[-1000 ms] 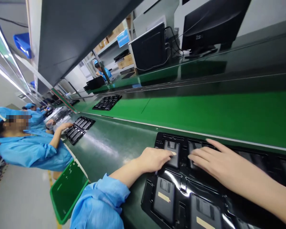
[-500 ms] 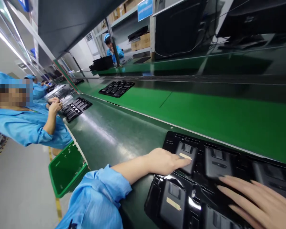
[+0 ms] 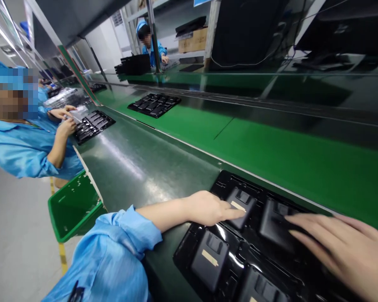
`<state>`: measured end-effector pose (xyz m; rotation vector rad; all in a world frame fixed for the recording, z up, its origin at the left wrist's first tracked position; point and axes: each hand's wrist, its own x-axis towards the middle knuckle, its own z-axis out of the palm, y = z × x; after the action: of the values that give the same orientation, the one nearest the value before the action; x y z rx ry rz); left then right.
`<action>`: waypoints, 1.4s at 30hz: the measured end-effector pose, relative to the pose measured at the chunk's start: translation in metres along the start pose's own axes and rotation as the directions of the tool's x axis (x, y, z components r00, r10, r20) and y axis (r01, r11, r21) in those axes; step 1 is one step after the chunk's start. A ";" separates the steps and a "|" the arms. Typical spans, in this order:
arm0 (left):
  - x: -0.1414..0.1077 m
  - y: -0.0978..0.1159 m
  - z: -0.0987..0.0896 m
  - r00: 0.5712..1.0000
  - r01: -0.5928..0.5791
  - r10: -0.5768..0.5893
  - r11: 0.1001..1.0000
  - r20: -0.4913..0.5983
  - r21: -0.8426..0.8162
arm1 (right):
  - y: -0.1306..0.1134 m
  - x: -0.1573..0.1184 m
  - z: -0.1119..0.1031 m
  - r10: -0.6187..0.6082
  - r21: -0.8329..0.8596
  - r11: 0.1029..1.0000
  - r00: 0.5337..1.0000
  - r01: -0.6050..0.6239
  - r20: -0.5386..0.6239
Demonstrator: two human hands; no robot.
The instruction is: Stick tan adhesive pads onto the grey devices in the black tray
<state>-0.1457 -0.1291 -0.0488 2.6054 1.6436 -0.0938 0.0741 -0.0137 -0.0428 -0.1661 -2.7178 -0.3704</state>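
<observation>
A black moulded tray [image 3: 222, 178] holds several black plastic cases. My left hand [image 3: 206, 207] points its index finger onto the cream tape strip on one black plastic case [image 3: 244, 199]; its other fingers curl and hold nothing. My right hand [image 3: 343, 239] reaches in from the right, its fingers on the edge of a neighbouring black case [image 3: 271, 224], which looks slightly raised and blurred. The fingers' undersides and part of that case are hidden. Nearer me, another case [image 3: 203, 268] bears a cream tape strip [image 3: 210, 257].
A green belt [image 3: 302, 159] runs behind the tray, carrying another black tray [image 3: 154, 105]. At the left, a co-worker [image 3: 22, 142] handles something over a black tray [image 3: 94, 126]. A green bin [image 3: 72, 209] hangs beside the bench edge. Another person [image 3: 151, 44] sits across the belt.
My right hand has moved onto the neighbouring case, covering its right side, and that case seems lifted a little. My left finger stays on the tape strip. The view has shifted slightly.
</observation>
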 end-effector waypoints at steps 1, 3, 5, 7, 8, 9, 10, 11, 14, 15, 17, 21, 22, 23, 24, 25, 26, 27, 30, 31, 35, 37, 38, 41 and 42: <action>0.000 0.001 0.000 1.000 0.003 -0.003 1.000 -0.003 0.001 | 0.005 0.016 -0.001 -0.081 -0.010 0.997 0.996 0.080 -0.042; -0.001 0.002 0.001 1.000 0.013 -0.013 1.000 -0.016 0.000 | 0.010 0.043 0.002 -0.239 0.044 0.970 0.970 0.240 -0.041; -0.001 0.003 0.001 0.999 0.014 -0.014 1.000 -0.036 -0.006 | 0.010 0.057 0.010 -0.322 0.094 0.942 0.947 0.321 -0.009; 0.000 0.004 0.003 0.998 0.001 -0.002 1.000 -0.064 -0.017 | 0.008 0.060 0.017 -0.365 0.135 0.923 0.931 0.360 0.017; 0.001 0.004 0.003 0.997 -0.005 0.003 1.000 -0.078 -0.028 | 0.008 0.060 0.020 -0.381 0.150 0.915 0.924 0.376 0.010; 0.002 0.004 0.004 0.996 -0.009 0.006 0.999 -0.091 -0.041 | 0.008 0.059 0.022 -0.395 0.161 0.906 0.919 0.392 -0.014; 0.002 0.003 0.005 0.995 -0.014 0.009 0.998 -0.102 -0.055 | 0.009 0.058 0.023 -0.421 0.167 0.891 0.906 0.422 -0.041; 0.003 0.002 0.006 0.993 -0.022 0.015 0.997 -0.114 -0.068 | 0.010 0.057 0.023 -0.454 0.167 0.873 0.889 0.458 -0.060; 0.004 0.000 0.009 0.986 -0.070 0.055 0.993 -0.155 -0.091 | 0.015 0.058 0.019 -0.551 0.146 0.822 0.834 0.550 -0.039; 0.004 0.000 0.010 0.983 -0.085 0.069 0.992 -0.168 -0.090 | 0.017 0.059 0.018 -0.570 0.141 0.813 0.822 0.566 -0.012; 0.004 0.000 0.012 0.977 -0.097 0.079 0.992 -0.199 -0.080 | 0.019 0.059 0.016 -0.576 0.133 0.811 0.817 0.569 0.014; 0.004 0.005 0.013 0.968 -0.071 0.059 0.997 -0.245 -0.042 | 0.020 0.062 0.019 -0.622 0.112 0.779 0.783 0.617 0.005; 0.004 0.007 0.012 0.968 -0.053 0.044 0.998 -0.247 -0.032 | 0.020 0.063 0.020 -0.641 0.099 0.763 0.768 0.638 -0.005; 0.004 0.008 0.012 0.969 -0.035 0.029 0.999 -0.244 -0.024 | 0.020 0.065 0.022 -0.659 0.085 0.748 0.752 0.658 -0.014; 0.004 0.009 0.011 0.971 -0.023 0.017 1.000 -0.238 -0.019 | 0.020 0.067 0.023 -0.674 0.070 0.735 0.738 0.675 -0.033; 0.005 0.010 0.010 0.973 -0.018 0.013 1.000 -0.229 -0.020 | 0.019 0.069 0.023 -0.690 0.058 0.720 0.722 0.692 -0.056; 0.005 0.010 0.009 0.976 -0.024 0.017 0.999 -0.219 -0.027 | 0.018 0.070 0.023 -0.701 0.053 0.707 0.709 0.705 -0.070; 0.005 0.010 0.008 0.978 -0.034 0.025 0.999 -0.209 -0.036 | 0.017 0.072 0.022 -0.707 0.056 0.702 0.704 0.710 -0.071; 0.006 0.009 0.007 0.980 -0.054 0.040 0.996 -0.195 -0.065 | 0.015 0.076 0.016 -0.707 0.085 0.705 0.707 0.704 0.002; 0.006 0.009 0.006 0.980 -0.052 0.038 0.996 -0.196 -0.070 | 0.014 0.077 0.014 -0.711 0.090 0.702 0.703 0.707 0.022; 0.006 0.010 0.006 0.980 -0.046 0.028 0.995 -0.195 -0.088 | 0.016 0.074 0.018 -0.753 0.100 0.650 0.656 0.754 -0.048; 0.007 0.010 0.007 0.979 -0.050 0.030 0.994 -0.202 -0.094 | 0.019 0.069 0.024 -0.739 0.132 0.658 0.669 0.741 -0.076; 0.007 0.011 0.008 0.976 -0.051 0.029 0.994 -0.214 -0.098 | 0.020 0.067 0.027 -0.725 0.149 0.668 0.683 0.729 -0.091; 0.007 0.010 0.010 0.964 -0.052 0.022 0.993 -0.264 -0.108 | 0.023 0.062 0.034 -0.695 0.173 0.686 0.707 0.707 -0.134; 0.007 0.010 0.010 0.962 -0.047 0.014 0.993 -0.274 -0.112 | 0.023 0.062 0.035 -0.704 0.170 0.676 0.697 0.717 -0.134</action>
<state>-0.1336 -0.1279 -0.0596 2.6470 1.6267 0.3692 0.0081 0.0219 -0.0435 0.9893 -2.6227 -0.2755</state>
